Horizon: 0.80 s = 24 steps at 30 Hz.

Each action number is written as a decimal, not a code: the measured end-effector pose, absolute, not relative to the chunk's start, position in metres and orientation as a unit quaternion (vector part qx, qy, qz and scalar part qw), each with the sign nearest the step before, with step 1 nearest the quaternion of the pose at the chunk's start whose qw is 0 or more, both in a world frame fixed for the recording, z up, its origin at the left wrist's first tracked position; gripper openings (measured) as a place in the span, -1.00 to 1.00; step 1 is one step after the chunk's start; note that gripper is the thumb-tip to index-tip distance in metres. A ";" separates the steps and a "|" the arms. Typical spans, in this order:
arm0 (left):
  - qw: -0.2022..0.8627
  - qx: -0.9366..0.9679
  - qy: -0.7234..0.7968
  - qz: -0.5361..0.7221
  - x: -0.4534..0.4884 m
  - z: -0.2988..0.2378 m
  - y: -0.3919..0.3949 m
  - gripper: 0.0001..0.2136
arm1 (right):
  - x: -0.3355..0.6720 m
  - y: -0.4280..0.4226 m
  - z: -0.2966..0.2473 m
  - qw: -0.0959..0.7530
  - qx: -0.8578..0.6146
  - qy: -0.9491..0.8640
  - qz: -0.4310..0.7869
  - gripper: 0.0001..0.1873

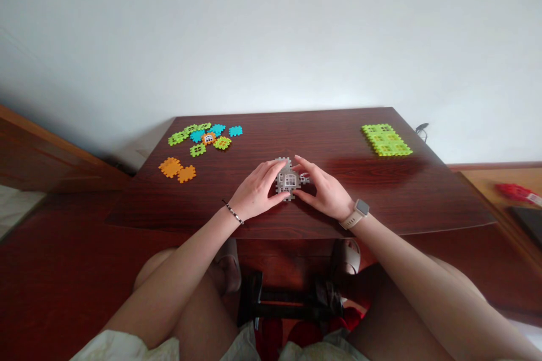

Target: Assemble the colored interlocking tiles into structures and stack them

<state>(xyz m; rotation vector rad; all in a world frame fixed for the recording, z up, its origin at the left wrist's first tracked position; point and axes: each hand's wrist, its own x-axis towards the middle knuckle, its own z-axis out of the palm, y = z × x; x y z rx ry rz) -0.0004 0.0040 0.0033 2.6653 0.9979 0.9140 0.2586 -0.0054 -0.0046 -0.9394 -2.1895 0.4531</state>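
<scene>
The left hand (256,189) and right hand (319,186) hold the grey interlocking plastic block assembly (289,179) narrowly from either side, its long axis running away from the person, mid-way along the dark wood surface (322,138), neither hand clearly nearer.

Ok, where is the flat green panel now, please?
In the head view, the lime-green plastic panel lies on the far right of the wooden table, beside a black cable just past its edge.
</scene>
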 end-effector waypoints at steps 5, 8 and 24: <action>0.101 0.881 0.367 0.279 -0.002 -0.010 0.011 -0.36 | 0.259 -0.003 -0.006 0.385 -0.407 -0.813 0.158 -0.10; 0.104 0.899 0.353 0.238 -0.002 -0.016 0.013 -0.52 | 0.260 -0.001 -0.008 0.396 -0.429 -0.798 0.150 -0.11; 0.096 0.866 0.416 0.260 -0.028 -0.016 0.019 -0.63 | 0.264 0.002 -0.002 0.318 -0.347 -0.863 0.185 -0.54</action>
